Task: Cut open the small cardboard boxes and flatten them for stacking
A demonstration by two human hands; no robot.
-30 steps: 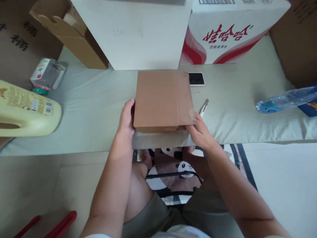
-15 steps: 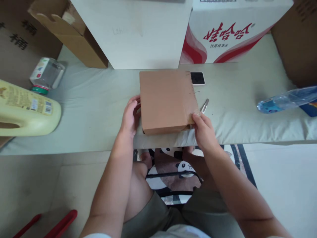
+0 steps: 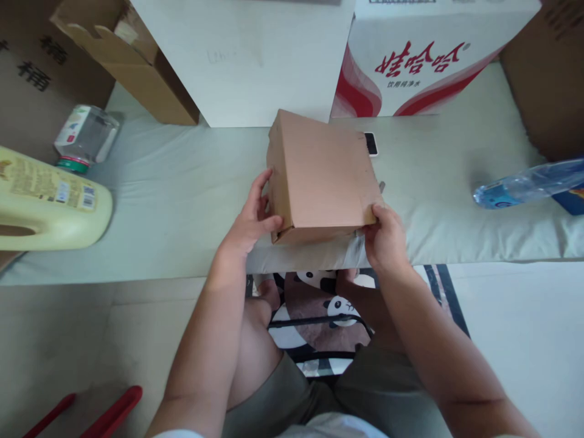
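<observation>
Between my hands is a brown cardboard box [image 3: 329,170], tilted with its left side raised so that its left wall shows. My left hand [image 3: 253,219] presses against that left wall, thumb at the near lower corner and fingers along the side. At the near right corner, my right hand [image 3: 387,238] grips the cardboard edge, its thumb on top and its other fingers hidden beneath. A phone [image 3: 371,144] lies partly covered behind the box's far right corner. Just the tip of a metal tool [image 3: 382,187] shows at the box's right edge.
Behind stand a white box [image 3: 255,67] and a white-and-red carton [image 3: 410,67]. To the left are a yellow jug [image 3: 55,204], a clear bottle with a green cap [image 3: 86,137] and an open cardboard box [image 3: 132,67]. A plastic bottle [image 3: 524,185] lies right. The cloth-covered surface [image 3: 182,213] ends near my knees.
The box has tipped up on its left side and shifted slightly right, covering more of the phone and metal tool. My left thumb has come onto its near left corner; my right hand moved right.
</observation>
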